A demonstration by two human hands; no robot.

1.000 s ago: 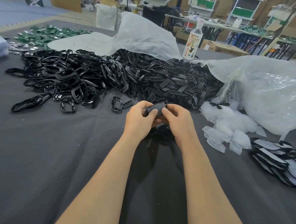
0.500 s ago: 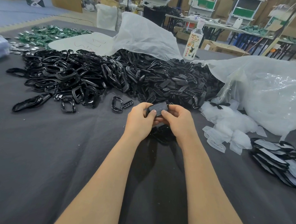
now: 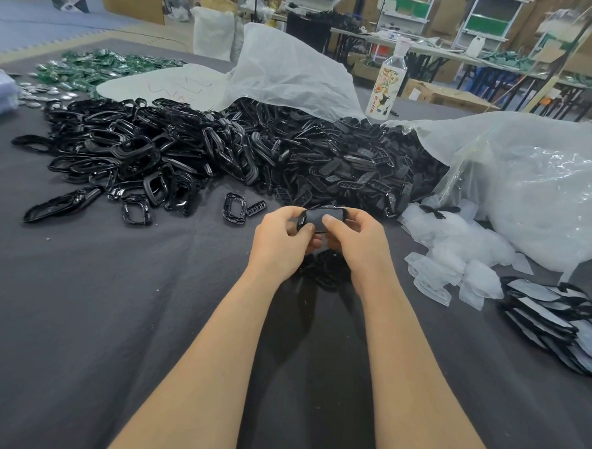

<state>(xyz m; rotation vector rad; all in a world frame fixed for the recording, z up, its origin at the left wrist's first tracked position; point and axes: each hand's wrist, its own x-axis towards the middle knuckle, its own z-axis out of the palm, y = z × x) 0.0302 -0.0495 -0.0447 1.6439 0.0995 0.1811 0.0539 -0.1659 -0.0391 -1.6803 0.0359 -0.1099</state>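
Observation:
A small black plastic part [image 3: 322, 217] is held between both hands above the dark cloth. My left hand [image 3: 280, 240] grips its left end with thumb on top. My right hand [image 3: 359, 241] grips its right end, thumb pressing the top face. Under the hands lies a small heap of black parts [image 3: 323, 270], partly hidden. A large pile of black plastic frames and button pads [image 3: 223, 152] spreads across the table beyond the hands. One loose frame [image 3: 234, 208] and a small button strip [image 3: 256, 208] lie just left of my left hand.
Small clear bags [image 3: 457, 260] lie to the right, with a stack of bagged parts [image 3: 563, 324] at the right edge. A big clear plastic sack [image 3: 537, 182] sits behind them. A bottle [image 3: 385, 88] stands at the back. Green circuit boards [image 3: 100, 70] lie far left.
The black part has been turned slightly between the fingers and both thumbs have shifted on it. The hands stay at the same spot.

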